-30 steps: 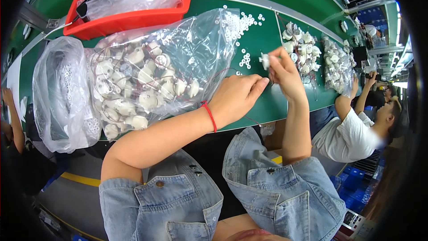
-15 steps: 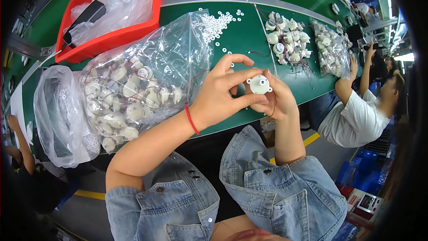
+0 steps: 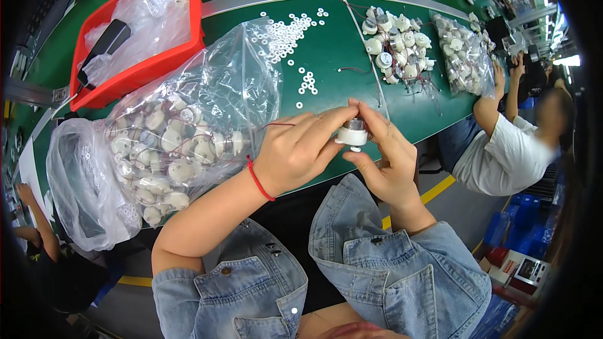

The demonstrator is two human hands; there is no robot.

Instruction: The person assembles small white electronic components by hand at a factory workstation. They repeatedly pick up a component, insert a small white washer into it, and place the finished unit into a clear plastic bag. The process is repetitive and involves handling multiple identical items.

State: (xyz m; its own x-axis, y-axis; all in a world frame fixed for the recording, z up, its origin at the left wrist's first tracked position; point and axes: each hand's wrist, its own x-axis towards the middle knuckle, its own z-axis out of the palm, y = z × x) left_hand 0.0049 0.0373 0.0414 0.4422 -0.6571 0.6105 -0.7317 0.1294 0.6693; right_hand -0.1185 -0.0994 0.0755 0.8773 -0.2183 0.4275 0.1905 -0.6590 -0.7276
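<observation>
Mid-frame, my left hand [image 3: 295, 154] and right hand [image 3: 386, 160] both pinch a small white motor [image 3: 352, 134] above the worktop [image 3: 333, 63] edge. I reckon a loose pinch drops it floorward; its red wire [image 3: 276, 125] may snag the bag [image 3: 188, 132].

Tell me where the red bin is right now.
In the head view, the red bin sits at the upper left on the green table, just behind the big clear bag of white parts, holding crumpled plastic bags.
</observation>
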